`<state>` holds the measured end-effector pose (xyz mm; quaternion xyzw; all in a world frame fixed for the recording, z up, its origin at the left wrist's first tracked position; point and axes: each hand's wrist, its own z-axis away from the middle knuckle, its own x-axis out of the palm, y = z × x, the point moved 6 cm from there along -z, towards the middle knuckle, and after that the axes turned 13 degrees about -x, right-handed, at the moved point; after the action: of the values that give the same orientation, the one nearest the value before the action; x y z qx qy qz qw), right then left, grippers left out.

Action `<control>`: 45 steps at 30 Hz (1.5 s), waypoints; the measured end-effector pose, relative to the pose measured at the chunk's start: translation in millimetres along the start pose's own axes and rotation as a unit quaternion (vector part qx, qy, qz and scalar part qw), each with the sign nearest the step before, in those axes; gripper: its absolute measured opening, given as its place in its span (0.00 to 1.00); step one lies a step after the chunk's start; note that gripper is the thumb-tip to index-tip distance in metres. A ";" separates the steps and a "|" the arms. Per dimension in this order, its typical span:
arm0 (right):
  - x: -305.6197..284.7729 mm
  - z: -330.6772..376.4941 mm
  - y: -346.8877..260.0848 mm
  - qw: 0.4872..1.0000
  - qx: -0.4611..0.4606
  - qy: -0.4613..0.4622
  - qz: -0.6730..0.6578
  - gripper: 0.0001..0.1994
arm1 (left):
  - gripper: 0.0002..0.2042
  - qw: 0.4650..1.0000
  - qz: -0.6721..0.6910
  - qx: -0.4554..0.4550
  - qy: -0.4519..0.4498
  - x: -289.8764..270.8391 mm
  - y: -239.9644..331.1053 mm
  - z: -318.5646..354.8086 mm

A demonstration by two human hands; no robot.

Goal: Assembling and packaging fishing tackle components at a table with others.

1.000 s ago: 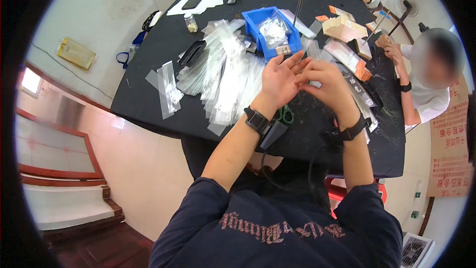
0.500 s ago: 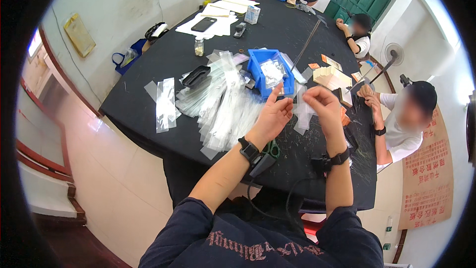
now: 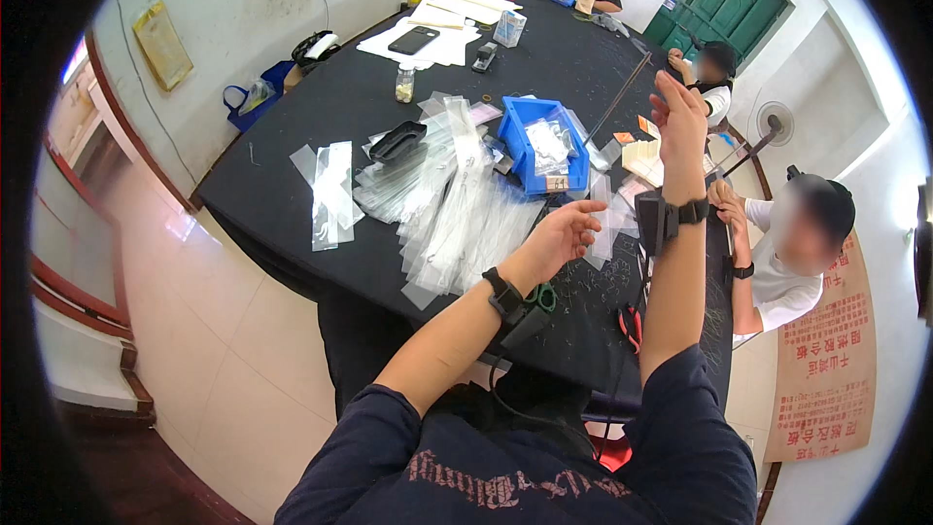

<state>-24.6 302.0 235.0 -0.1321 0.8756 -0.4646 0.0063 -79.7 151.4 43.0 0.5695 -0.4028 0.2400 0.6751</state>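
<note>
My left hand [image 3: 556, 245] hovers over the near part of the black table, its fingers curled together. Whatever they hold, if anything, is too small to make out. Just beyond it stands a blue plastic bin [image 3: 518, 141] holding small clear packets [image 3: 551, 144]. My right hand [image 3: 683, 122] is raised farther out to the right, fingers stretched upward, with nothing visible in it. Clear plastic sleeves [image 3: 442, 219] lie in a large loose pile left of my left hand. More clear sleeves [image 3: 604, 219] lie beside its fingertips. Green-handled scissors [image 3: 546, 298] are partly hidden by my left wrist.
A black tray [image 3: 397, 142], a jar [image 3: 404, 84], a phone [image 3: 414, 40] and white papers [image 3: 457, 12] are farther back. Long thin rods [image 3: 619, 95] slant beside the bin. Red-handled pliers [image 3: 630, 327] lie near my right forearm. Several people sit around the table [image 3: 282, 160].
My right hand has moved up and away to the right, its fingers going from a pinch to stretched out. My left hand has dropped slightly nearer me, and its raised finger has bent.
</note>
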 end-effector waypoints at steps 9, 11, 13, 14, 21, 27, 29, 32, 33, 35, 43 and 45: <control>7.9 -27.7 6.7 0.999 0.014 0.024 0.017 0.11 | 0.13 0.999 0.026 0.007 -0.024 0.4 1.9 -1.9; 9.6 -28.9 8.2 0.999 0.012 0.022 0.030 0.10 | 0.13 0.999 0.029 0.006 -0.024 -0.6 1.3 -1.4; 9.4 -31.3 9.9 0.999 0.009 0.020 0.044 0.09 | 0.12 0.999 0.032 0.006 -0.026 -0.9 0.4 -1.8; 9.9 -32.7 9.3 0.999 -0.005 0.014 0.051 0.08 | 0.12 0.999 0.029 0.005 -0.028 -0.6 -0.1 -2.1; 12.7 -47.6 5.7 0.981 -0.134 -0.004 0.139 0.08 | 0.12 0.999 0.019 0.005 -0.027 3.9 1.1 -0.9; 16.6 -47.5 -1.2 0.947 -0.196 0.013 0.255 0.09 | 0.12 1.000 0.015 0.008 -0.023 1.5 1.8 -1.7; 14.8 -50.7 -1.7 0.936 -0.211 0.011 0.281 0.09 | 0.12 1.000 0.015 0.006 -0.024 2.0 1.4 -3.1; 18.5 -49.3 -3.3 0.932 -0.218 0.003 0.289 0.09 | 0.11 1.000 0.017 0.007 -0.020 2.1 1.3 -2.1; 21.4 -47.5 -5.2 0.939 -0.212 -0.003 0.272 0.09 | 0.11 1.000 0.018 0.009 -0.018 1.5 1.7 -1.2; 20.1 -39.6 -6.4 0.960 -0.173 -0.019 0.218 0.09 | 0.11 1.000 0.004 0.015 0.000 0.1 1.8 -2.3; 23.3 85.2 -8.1 0.943 0.039 -0.308 0.121 0.09 | 0.10 0.913 -0.145 0.336 0.181 1.2 39.6 17.4; 20.5 103.3 0.2 0.934 0.029 -0.335 0.122 0.08 | 0.10 0.906 -0.173 0.325 0.211 -1.0 46.1 23.9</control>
<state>-30.6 213.3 178.5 -0.1722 0.8180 -0.4147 0.3596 -122.8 139.4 69.4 0.7540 -0.0459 0.3513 0.5531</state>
